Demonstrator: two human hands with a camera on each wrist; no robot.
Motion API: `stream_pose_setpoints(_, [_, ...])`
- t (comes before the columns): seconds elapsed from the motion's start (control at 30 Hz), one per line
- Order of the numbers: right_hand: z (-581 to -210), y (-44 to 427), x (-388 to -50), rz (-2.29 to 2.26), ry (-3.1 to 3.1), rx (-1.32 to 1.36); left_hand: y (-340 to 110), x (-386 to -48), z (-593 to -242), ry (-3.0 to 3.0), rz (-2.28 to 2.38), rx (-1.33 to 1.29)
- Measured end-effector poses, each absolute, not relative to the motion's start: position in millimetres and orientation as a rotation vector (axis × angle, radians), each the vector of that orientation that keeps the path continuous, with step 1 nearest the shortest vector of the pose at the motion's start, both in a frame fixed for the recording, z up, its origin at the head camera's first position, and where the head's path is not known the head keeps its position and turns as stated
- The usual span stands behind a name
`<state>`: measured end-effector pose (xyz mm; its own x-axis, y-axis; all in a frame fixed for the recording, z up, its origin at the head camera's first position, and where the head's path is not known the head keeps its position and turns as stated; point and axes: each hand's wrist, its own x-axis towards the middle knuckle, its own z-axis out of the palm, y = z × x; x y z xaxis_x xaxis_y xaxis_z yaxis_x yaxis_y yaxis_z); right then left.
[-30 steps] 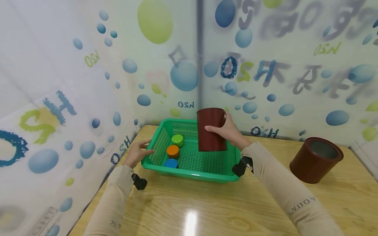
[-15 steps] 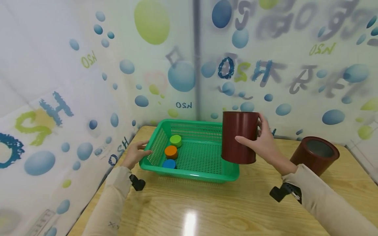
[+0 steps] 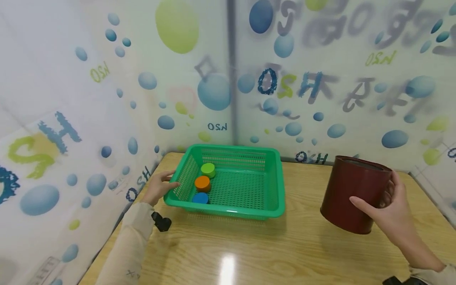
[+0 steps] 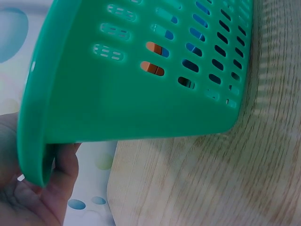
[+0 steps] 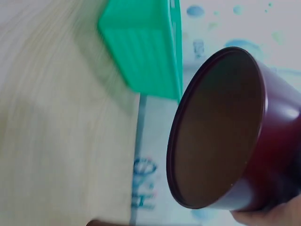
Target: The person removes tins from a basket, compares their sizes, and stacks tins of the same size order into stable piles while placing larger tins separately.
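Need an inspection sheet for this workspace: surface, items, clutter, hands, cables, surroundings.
Surface: wood-grain table with a glare patch.
Job's things: green plastic basket on the table; lime-green cylinder, orange cylinder and blue cylinder inside, along its left side; dark red canister tilted, above the table.
Clutter: dark edge at the bottom of the right wrist view, unidentifiable.
Hands: left hand grips the basket's rim; right hand grips the canister.
Cables: nothing seen.
Surroundings: walls printed with bubbles and H2O lettering.

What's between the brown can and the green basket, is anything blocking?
Nothing that I can see. The right hand holds the brown can to the right of the green basket, and only wooden table shows between them.
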<state>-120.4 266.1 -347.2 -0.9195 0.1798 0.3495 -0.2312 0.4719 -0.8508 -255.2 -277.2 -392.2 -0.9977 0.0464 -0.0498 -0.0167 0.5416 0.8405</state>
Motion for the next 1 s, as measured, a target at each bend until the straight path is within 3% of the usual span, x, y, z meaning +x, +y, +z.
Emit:
stream_pose_setpoints(0.47, [-398.5,313.1,-88.3,1.233,-2.275,-0.206,-278.4,-256.4,-393.5,2.698,1.474,0.004])
stream_pose_setpoints(0.7, [-433.1,328.0,-76.7,1.265,-2.262,-0.518,-277.0,-256.3,-391.7,2.692,1.471,-0.002])
stream_pose_setpoints(1.0, [-447.0,329.4,-74.5,1.251,-2.232,-0.617,-276.9,-255.2,-391.9,2.689,1.484,0.006])
